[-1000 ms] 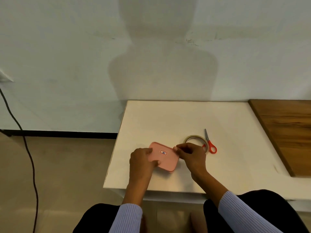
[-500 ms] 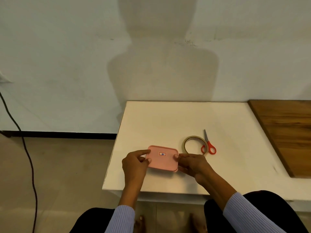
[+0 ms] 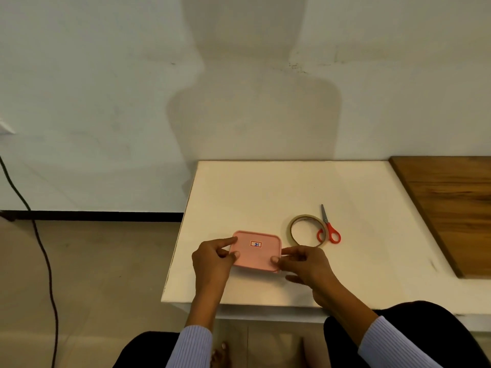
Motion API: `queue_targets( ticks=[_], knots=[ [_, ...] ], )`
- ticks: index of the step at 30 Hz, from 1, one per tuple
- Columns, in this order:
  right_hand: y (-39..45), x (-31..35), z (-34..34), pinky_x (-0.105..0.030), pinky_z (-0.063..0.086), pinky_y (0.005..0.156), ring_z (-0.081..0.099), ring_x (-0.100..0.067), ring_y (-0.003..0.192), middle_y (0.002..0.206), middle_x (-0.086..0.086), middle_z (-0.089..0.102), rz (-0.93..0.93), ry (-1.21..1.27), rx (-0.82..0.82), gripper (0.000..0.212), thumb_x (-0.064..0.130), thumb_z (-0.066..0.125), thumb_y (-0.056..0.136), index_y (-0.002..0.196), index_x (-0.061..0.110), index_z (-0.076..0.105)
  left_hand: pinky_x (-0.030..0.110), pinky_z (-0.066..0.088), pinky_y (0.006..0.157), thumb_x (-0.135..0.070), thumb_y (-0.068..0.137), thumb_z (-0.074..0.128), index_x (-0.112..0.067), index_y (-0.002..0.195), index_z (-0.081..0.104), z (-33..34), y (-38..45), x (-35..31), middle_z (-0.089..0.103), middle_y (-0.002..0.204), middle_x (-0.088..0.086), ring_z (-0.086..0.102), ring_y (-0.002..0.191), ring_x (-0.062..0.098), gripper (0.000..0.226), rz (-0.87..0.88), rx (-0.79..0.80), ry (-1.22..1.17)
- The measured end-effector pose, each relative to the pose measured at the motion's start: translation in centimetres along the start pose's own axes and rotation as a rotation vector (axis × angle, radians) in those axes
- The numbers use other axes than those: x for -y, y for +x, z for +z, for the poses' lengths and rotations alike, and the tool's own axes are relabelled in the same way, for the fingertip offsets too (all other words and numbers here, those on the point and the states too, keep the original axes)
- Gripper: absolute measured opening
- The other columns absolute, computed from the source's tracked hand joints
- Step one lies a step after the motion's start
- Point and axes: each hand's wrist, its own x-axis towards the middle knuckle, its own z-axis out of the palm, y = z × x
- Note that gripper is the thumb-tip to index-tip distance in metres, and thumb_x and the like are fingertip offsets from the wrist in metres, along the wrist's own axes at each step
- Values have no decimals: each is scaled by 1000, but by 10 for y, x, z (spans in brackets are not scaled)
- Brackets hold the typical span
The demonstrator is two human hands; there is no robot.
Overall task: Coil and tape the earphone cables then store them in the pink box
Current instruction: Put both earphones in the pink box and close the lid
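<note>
Head view. The pink box (image 3: 257,251) lies flat on the white tabletop (image 3: 265,192), near the front left corner, with its lid on. A small rectangular label (image 3: 255,244) with a red border sits on top of the lid, slightly behind centre.

The left hand (image 3: 212,261) grips the left edge of the box. Its index finger lies along the rear left corner and its thumb presses on the lid near the left edge; the fingers are curled round that side. The right hand (image 3: 305,264) grips the right edge. Its thumb tip presses on the lid near the front right corner, and its index finger lies against the right side; the other fingers curl beneath the hand, close to the tabletop. Both wrists emerge from light striped sleeves (image 3: 393,343).

A roll of tape (image 3: 305,229) lies flat just beyond the right hand, to the right of the box. Scissors (image 3: 329,228) with red handles lie touching the right side of the roll, blades closed and pointing away from the person. The earphone cables are not visible in this view.

A wooden board (image 3: 451,208) adjoins the right side of the tabletop. A black cord (image 3: 39,248) trails across the floor on the left.
</note>
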Motion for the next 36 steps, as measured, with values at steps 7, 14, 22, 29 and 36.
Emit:
queue_targets(
  ticks=[7,14,22,29,36],
  knots=[
    [16,20,0,-23,56,60,68,-19,66,75,-9,69,-205,-94,-175,11,10,71,80,87,2,66,19,43,84,-27,87,65,-15,125,60,1,-4,-6,57,127,11,57,105,19,40,104,64,270],
    [29,29,2,-27,52,86,60,-10,86,101,-1,67,-433,-465,-266,19,7,65,85,104,9,68,19,20,111,-39,93,51,-30,141,38,12,0,-9,18,157,-10,19,143,12,50,403,289,620],
    [27,7,-12,-26,52,79,58,-16,100,112,0,61,-337,-1189,-346,22,15,58,89,111,17,63,24,29,111,-35,97,43,-24,145,30,36,-2,-15,16,156,1,28,139,17,51,317,125,525],
    [42,3,-1,-26,47,89,49,-17,117,123,-2,59,-506,-1210,-316,30,13,56,92,121,14,61,30,29,112,-41,97,40,-24,145,30,46,3,-19,9,159,-2,12,144,23,51,345,140,643],
    [45,3,0,-29,46,91,49,-21,119,128,-6,58,-612,-1136,-258,32,10,57,91,123,12,60,31,31,113,-47,95,41,-24,143,32,49,4,-19,10,159,-3,11,144,23,54,328,143,669]
  ],
)
